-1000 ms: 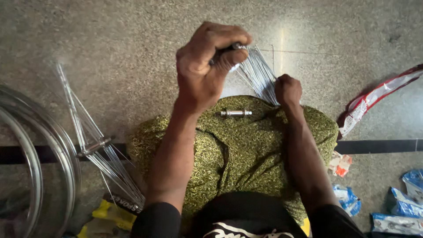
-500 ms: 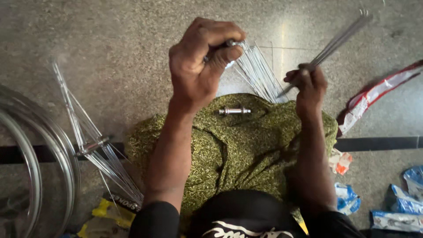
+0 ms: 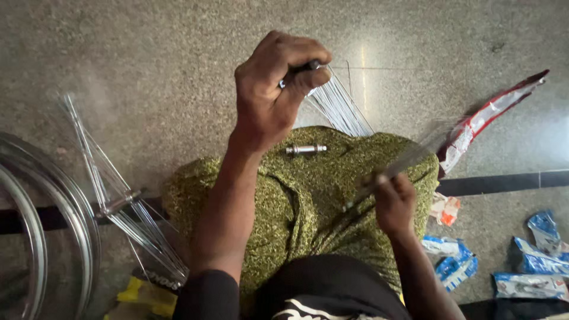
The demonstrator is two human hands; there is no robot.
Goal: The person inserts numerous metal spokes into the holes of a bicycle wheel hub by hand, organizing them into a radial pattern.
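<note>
My left hand (image 3: 274,89) is raised in a fist around a small dark hub (image 3: 301,68), from which a fan of thin steel spokes (image 3: 342,109) hangs down toward my lap. My right hand (image 3: 393,202) sits lower, closed on a blurred bundle of loose spokes (image 3: 409,157) that slants up to the right. A short metal axle (image 3: 306,149) lies on the green patterned cloth (image 3: 308,195) over my lap, between my two arms.
A spoked hub (image 3: 121,201) and shiny wheel rims (image 3: 53,207) lie on the stone floor at left. A red-and-white plastic wrapper (image 3: 492,115) is at right, with blue and orange packets (image 3: 533,255) beside my right leg. A yellow item (image 3: 142,293) lies bottom left.
My right hand first lifted the loose spokes up to the right, then dropped lower toward my lap with them. My left hand stayed raised, holding the hub.
</note>
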